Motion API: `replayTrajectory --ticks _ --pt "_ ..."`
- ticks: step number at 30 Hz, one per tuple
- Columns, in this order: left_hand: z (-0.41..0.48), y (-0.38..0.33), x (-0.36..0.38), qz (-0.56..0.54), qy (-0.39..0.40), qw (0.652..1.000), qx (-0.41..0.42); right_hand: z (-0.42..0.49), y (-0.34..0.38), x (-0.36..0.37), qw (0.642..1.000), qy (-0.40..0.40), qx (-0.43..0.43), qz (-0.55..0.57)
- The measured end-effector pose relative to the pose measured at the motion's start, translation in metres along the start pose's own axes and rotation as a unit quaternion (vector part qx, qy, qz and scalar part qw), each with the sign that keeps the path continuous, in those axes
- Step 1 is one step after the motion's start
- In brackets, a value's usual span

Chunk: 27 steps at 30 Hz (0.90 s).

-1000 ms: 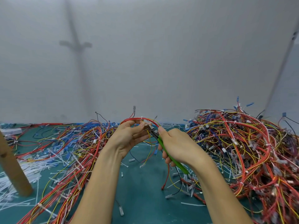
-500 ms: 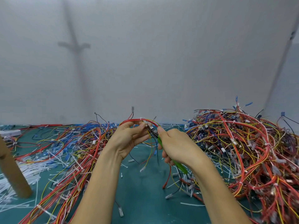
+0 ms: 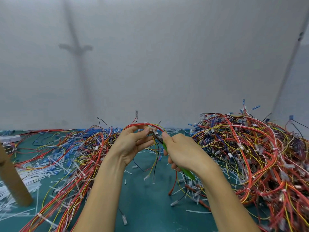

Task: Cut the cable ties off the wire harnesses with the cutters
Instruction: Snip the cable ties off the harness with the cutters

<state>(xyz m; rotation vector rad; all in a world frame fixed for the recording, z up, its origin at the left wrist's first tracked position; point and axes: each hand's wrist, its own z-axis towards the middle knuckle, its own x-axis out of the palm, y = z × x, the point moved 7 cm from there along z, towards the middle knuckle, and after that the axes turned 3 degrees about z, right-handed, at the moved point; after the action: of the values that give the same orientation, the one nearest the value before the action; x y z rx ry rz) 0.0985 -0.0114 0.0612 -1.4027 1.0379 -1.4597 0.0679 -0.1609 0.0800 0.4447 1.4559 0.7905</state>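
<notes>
My left hand (image 3: 132,144) holds up a wire harness (image 3: 143,125) of red, yellow and black wires, pinching it between thumb and fingers above the green mat (image 3: 142,201). A white cable tie (image 3: 145,123) sits on its red arch. My right hand (image 3: 182,152) grips the green-handled cutters (image 3: 164,146). Their dark jaws point up and left at the harness beside my left fingertips. Loose wire ends with clear connectors hang down between my two hands.
A tall tangled heap of tied harnesses (image 3: 254,156) fills the right side. Spread wires (image 3: 80,153) and white cut tie pieces (image 3: 36,174) cover the left. A cardboard-brown post (image 3: 11,178) leans at the far left. A grey wall (image 3: 150,64) stands behind.
More loose wire ends now hang free below the harness between my hands. Both hands stayed almost in place, with the cutters' jaws still at the harness.
</notes>
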Motion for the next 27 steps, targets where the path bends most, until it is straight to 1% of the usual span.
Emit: replayTrajectory --ticks 9,14,18,23,25,27 --pt "0.0 0.0 0.001 -0.005 0.002 1.0 0.001 -0.001 0.003 -0.001 1.0 -0.01 0.0 -0.006" --pt "0.0 -0.001 0.0 0.006 0.002 1.0 0.002 0.0 0.004 -0.002 0.999 -0.016 -0.001 0.032" --pt "-0.001 -0.001 0.0 0.017 0.004 1.0 0.001 -0.001 0.005 -0.001 1.0 -0.003 -0.019 -0.006" --pt "-0.002 -0.001 -0.003 0.03 -0.003 1.0 -0.001 -0.003 0.005 -0.008 1.0 0.009 -0.018 0.009" --pt "-0.002 -0.001 -0.006 0.053 -0.007 0.999 -0.003 -0.004 0.008 -0.018 0.999 -0.018 -0.019 0.031" --pt "-0.002 -0.001 -0.007 0.078 -0.016 0.997 -0.007 -0.004 0.007 -0.032 0.995 -0.077 -0.019 0.067"
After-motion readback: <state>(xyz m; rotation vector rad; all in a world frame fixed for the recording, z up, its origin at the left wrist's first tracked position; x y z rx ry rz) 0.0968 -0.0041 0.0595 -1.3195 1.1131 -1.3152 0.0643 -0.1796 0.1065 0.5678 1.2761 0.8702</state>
